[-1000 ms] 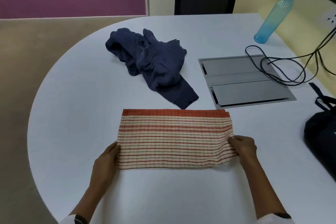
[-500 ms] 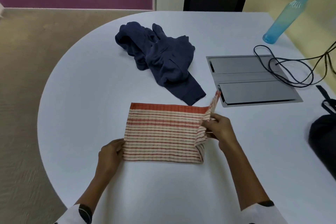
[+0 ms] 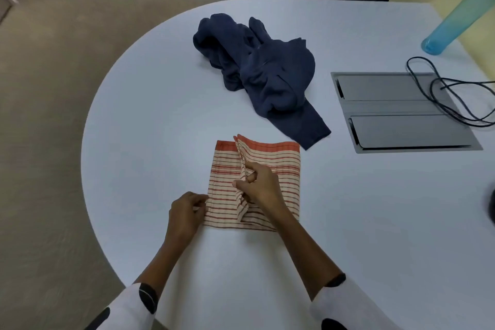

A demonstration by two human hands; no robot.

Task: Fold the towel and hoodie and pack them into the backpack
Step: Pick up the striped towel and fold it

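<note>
Red-striped cream towel (image 3: 276,166) half-folded flat at near table edge, crumpled navy hoodie (image 3: 263,75) just beyond

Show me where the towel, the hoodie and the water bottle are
towel (image 3: 284,169), head view, striped right half.
hoodie (image 3: 276,75), head view, bunched body.
water bottle (image 3: 452,21), head view, blue side wall.

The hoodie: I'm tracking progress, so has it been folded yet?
No, the hoodie lies crumpled in a heap on the table beyond the towel, and neither hand touches it.
</note>
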